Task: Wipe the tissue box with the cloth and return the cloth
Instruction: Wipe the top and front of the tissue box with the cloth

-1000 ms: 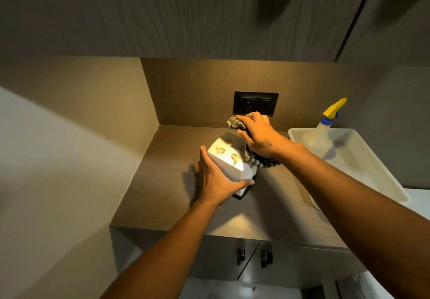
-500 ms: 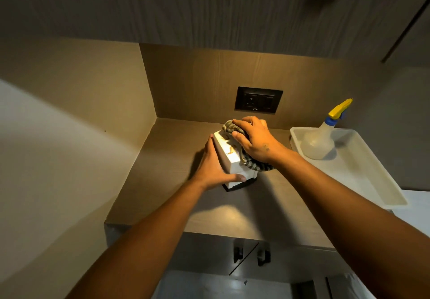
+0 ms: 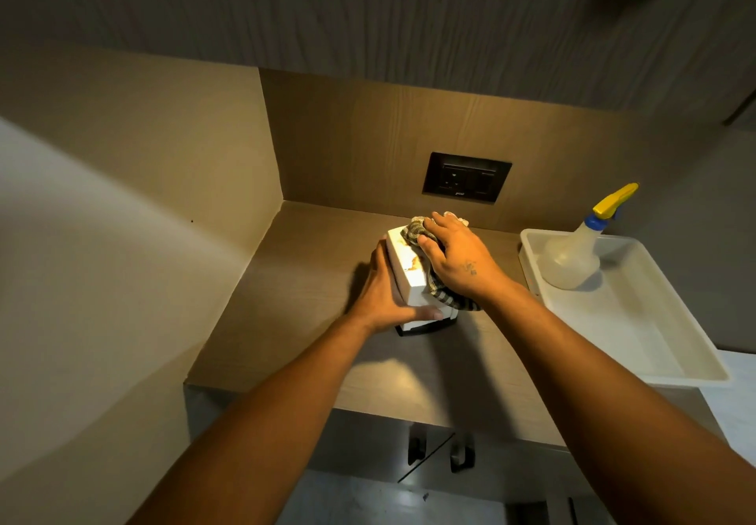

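Note:
The white tissue box (image 3: 409, 269) with small orange prints stands on the wooden counter (image 3: 294, 303), near the back wall. My left hand (image 3: 386, 295) grips its left side, thumb across the lower front. My right hand (image 3: 458, 258) presses a striped grey-green cloth (image 3: 448, 299) down on the box's top and right side; the cloth hangs past my wrist. Most of the box's top is hidden under hand and cloth.
A white plastic tray (image 3: 654, 344) lies on the right, overhanging the counter edge, with a clear spray bottle (image 3: 577, 254) with a yellow trigger in its far corner. A black wall socket (image 3: 466, 177) sits behind the box. Cabinet handles (image 3: 442, 449) show below.
The box has gone from tilted up to sitting flatter on the counter. My right hand with the cloth has slid across its top, and my left hand stays on the left side.

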Demonstrator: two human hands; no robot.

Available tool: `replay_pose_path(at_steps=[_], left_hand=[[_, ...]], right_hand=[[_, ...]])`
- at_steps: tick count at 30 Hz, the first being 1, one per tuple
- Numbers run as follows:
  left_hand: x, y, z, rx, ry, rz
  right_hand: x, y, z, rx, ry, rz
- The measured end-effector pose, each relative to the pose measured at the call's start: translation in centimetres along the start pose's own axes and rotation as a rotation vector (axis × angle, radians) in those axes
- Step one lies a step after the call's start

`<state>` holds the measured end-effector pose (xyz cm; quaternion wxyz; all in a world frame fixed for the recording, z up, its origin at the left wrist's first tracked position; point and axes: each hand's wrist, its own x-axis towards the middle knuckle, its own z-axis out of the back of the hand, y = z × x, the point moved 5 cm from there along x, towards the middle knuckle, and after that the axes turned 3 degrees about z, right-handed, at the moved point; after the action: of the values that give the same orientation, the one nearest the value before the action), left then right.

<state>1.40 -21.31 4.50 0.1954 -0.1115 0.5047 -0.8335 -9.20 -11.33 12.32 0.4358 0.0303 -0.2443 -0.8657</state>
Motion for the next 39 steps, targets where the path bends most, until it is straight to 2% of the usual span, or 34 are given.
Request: replay_pose_path(at_steps=[4, 9, 15, 21, 28, 34, 39], left_hand=[[0.0, 0.3, 0.0, -0.015, -0.032, -0.017], [0.0, 0.6, 0.2, -0.005, -0.037, -0.025], [0.2, 0.3, -0.1, 0.060, 0.019, -0.004], [-0.1, 0.2, 0.2, 0.087, 0.027, -0.016], [0.1, -0.1, 0.2, 0.106, 0.021, -0.012], [0.0, 0.0, 0.2, 0.120, 0.027, 0.005], [0.1, -0.2, 0.3, 0.125, 0.030, 0.014]], right_hand=[[0.2, 0.1, 0.0, -0.015, 0.008, -0.004], [-1.2, 1.1, 0.2, -0.075, -0.020, 0.130], [0.0, 0.1, 1.4, -0.074, 0.008, 0.017], [-0.7, 1.5, 0.9, -0.117, 0.015, 0.108], [0.5, 0.8, 2.2, -0.089, -0.029, -0.052], [-2.5, 1.0, 1.2, -0.104, 0.008, 0.056], [-1.3, -0.2, 2.6, -0.094, -0.091, -0.100]])
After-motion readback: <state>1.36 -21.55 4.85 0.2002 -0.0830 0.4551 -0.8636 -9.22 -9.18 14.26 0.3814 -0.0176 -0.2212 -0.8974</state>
